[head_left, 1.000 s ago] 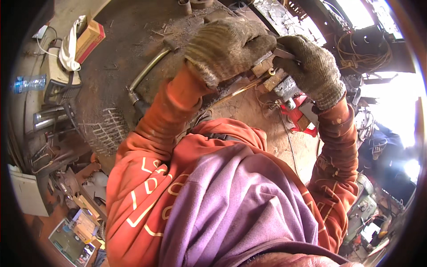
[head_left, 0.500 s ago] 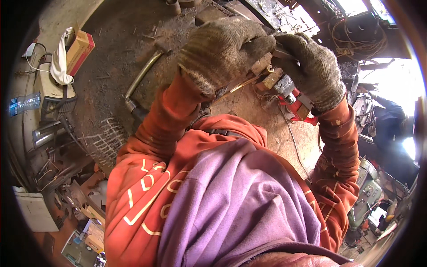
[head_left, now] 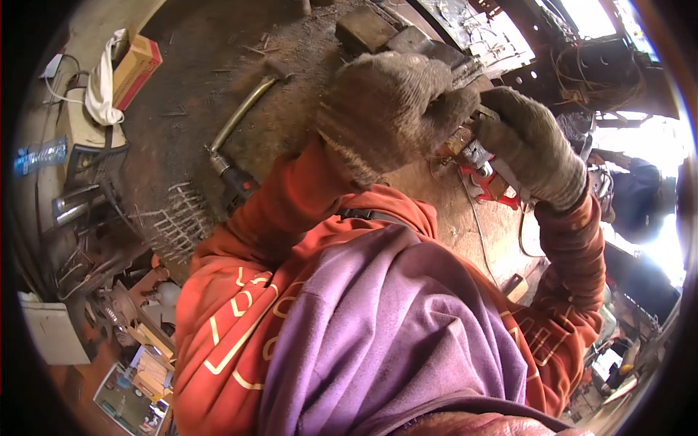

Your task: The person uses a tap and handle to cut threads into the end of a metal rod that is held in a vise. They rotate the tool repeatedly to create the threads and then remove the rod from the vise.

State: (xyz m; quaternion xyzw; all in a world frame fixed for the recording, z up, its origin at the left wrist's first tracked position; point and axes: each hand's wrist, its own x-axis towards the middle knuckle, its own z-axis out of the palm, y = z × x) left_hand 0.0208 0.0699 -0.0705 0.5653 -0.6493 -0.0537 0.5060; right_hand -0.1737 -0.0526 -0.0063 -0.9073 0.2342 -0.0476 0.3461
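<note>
My left hand (head_left: 396,120), in a worn grey knit glove, is closed with its thumb and fingers pinched near the middle of the view. Beside it my right hand (head_left: 534,145), gloved alike, has its fingers curled inward. Between the two sets of fingertips shows the edge of a small metal piece (head_left: 486,113); most of it is hidden by the gloves. Just below the hands lie a silvery metal block (head_left: 476,156) and a red metal tool (head_left: 502,190), both partly covered by my right hand.
A hammer (head_left: 243,112) lies on the dark surface to the left. Heavy metal blocks (head_left: 367,30) stand beyond my hands. At the far left are a cardboard box (head_left: 139,69), a white cloth (head_left: 102,91) and a plastic bottle (head_left: 42,156). Coiled cables (head_left: 589,69) hang at the upper right.
Both hands have moved a little nearer and to the right, staying together. The metal blocks beyond them have come into fuller view. The brass-coloured rod below my left hand is now hidden.
</note>
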